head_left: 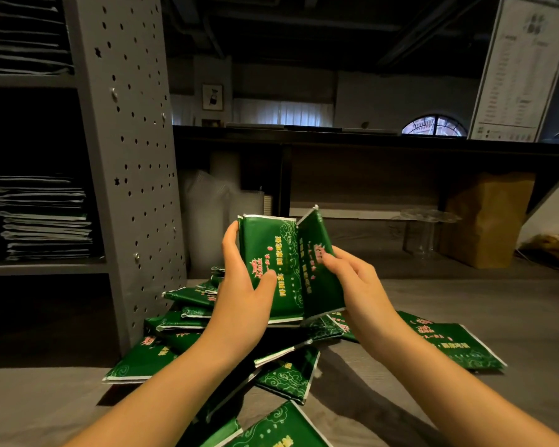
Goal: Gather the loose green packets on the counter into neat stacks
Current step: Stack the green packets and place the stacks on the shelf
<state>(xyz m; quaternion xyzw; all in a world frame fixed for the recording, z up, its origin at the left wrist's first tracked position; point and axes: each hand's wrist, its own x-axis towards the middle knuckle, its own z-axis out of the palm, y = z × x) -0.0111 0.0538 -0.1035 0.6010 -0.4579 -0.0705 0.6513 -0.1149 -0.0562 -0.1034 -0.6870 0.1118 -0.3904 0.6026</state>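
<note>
Partly behind held packets (271,246), loose packets (284,375)

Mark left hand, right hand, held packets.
left hand (239,285), head view, back of hand
right hand (359,282), head view, back of hand
held packets (271,240), head view, front packet's printed face

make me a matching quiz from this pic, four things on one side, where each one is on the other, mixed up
1 left hand
2 right hand
3 brown paper bag
4 loose green packets

A scattered on the counter
B standing under the dark ledge, far right
C gripping the flat front held packet
D thumb on the tilted held packet

Pairs: 1-C, 2-D, 3-B, 4-A
</note>
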